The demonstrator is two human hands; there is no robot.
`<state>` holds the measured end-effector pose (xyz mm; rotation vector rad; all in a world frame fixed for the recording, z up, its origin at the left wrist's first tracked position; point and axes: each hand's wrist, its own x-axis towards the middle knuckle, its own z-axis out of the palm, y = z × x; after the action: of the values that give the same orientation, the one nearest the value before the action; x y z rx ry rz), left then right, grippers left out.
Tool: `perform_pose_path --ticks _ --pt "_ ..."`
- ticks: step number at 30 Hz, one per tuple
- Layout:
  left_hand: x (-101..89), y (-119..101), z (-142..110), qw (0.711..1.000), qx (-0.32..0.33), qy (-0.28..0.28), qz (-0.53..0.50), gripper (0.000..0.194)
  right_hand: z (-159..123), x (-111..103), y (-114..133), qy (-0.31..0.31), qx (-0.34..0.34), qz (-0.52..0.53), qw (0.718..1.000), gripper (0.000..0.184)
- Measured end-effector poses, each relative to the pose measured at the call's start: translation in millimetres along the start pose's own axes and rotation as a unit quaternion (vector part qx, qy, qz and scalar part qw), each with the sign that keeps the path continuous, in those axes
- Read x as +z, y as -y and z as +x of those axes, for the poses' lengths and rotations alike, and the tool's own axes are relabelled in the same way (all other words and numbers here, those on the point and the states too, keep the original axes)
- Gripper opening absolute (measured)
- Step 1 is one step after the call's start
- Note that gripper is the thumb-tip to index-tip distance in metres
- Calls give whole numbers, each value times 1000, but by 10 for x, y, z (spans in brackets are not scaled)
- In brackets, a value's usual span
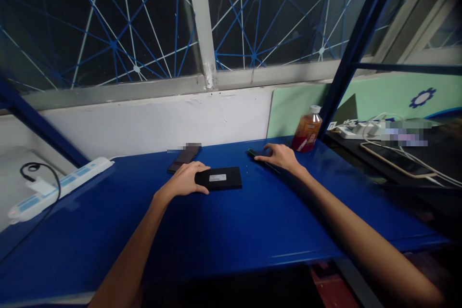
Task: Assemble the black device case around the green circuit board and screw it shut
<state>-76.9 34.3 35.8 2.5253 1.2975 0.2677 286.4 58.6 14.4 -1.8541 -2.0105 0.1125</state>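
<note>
A flat black box point(233, 179) with a small white label lies on the blue table point(224, 231). My left hand point(183, 179) grips its left end, thumb along the near edge and fingers over the far side. To the right, my right hand point(280, 156) closes its thumb and fingers on a slim dark stick-like object with a green end point(251, 153). That object rests on or just above the tabletop; the hand covers part of it, and its exact kind is unclear. Just behind my left hand lies a dark phone-like slab point(186, 155), partly hidden by the fingers.
A bottle of reddish drink point(307, 130) stands at the back right. On the left is a white power strip point(63, 187) with a plugged-in black cable. A phone point(399, 159) and white cables lie on a dark surface at right. Blue frame posts point(355, 43) flank the table.
</note>
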Motion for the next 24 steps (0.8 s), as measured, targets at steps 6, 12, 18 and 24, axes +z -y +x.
perform_pose_path --ticks 6,12,18,24 --pt "-9 -38 -23 999 -15 -21 20 79 41 139 23 52 -46 -5 998 47" --pt "289 -352 98 986 63 -121 96 77 67 88 -24 78 -40 31 996 37" --pt "544 -464 194 984 97 -97 111 63 -9 -103 123 79 -56 260 961 39" --pt "516 -441 197 984 84 -123 99 68 -125 -234 346 61 -90 423 900 34"
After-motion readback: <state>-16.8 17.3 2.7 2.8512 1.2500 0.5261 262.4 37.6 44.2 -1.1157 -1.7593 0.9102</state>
